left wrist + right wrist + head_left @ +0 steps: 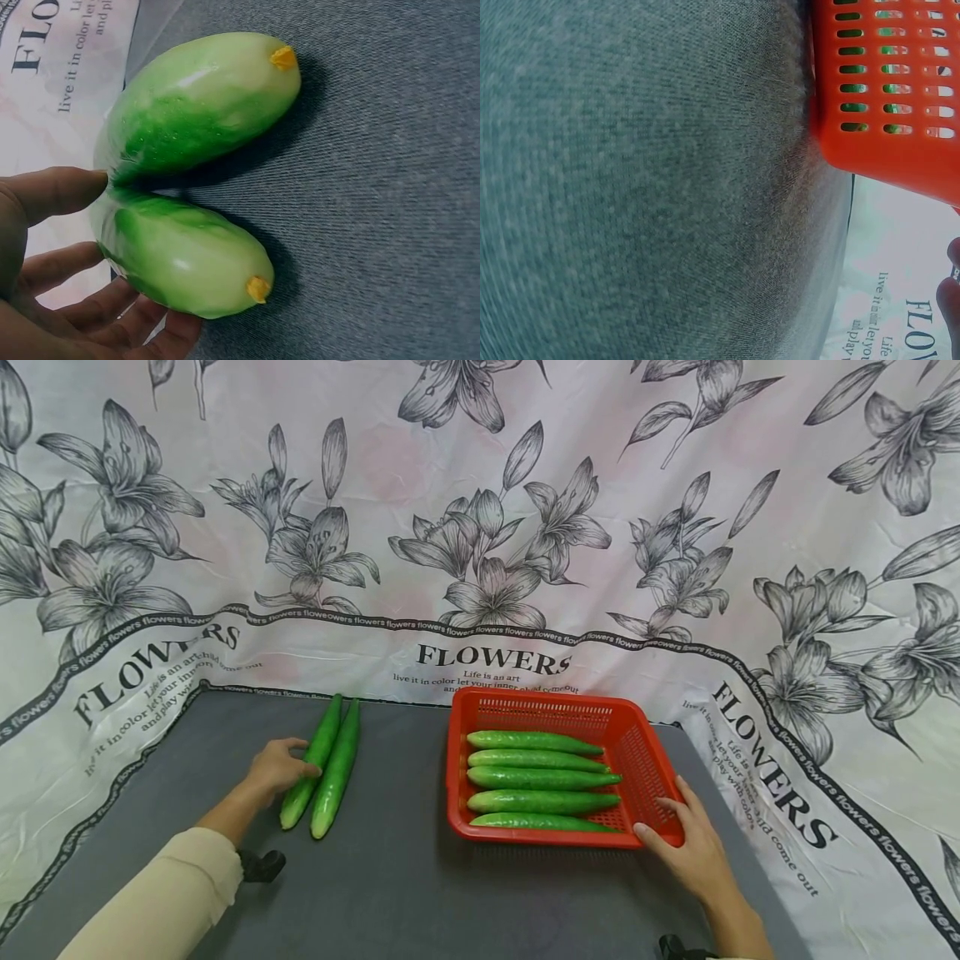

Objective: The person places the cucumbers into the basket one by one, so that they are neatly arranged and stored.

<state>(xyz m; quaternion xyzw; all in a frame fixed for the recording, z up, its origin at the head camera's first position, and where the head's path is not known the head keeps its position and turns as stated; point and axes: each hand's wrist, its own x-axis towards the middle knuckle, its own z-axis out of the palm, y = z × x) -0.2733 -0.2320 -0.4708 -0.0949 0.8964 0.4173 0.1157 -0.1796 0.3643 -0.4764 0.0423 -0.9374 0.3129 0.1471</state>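
Two long green cucumbers lie side by side on the left of the grey table. My left hand [281,768] grips the left cucumber [322,739], its thumb in the gap beside the right cucumber [337,772]. In the left wrist view the thumb [67,191] is above and the other fingers pass along the outer side of the lower cucumber [187,259]; both pale ends carry yellow tips. My right hand [693,843] holds the near right corner of a red plastic basket [558,837], thumb on the front rim. Several cucumbers [543,778] lie in a row inside it.
The grey tabletop [405,885] spans between the loose cucumbers and the basket, and along the front. A white flower-printed cloth [337,652] rises behind the table and along both sides. The perforated basket wall [889,82] fills the right wrist view's upper right.
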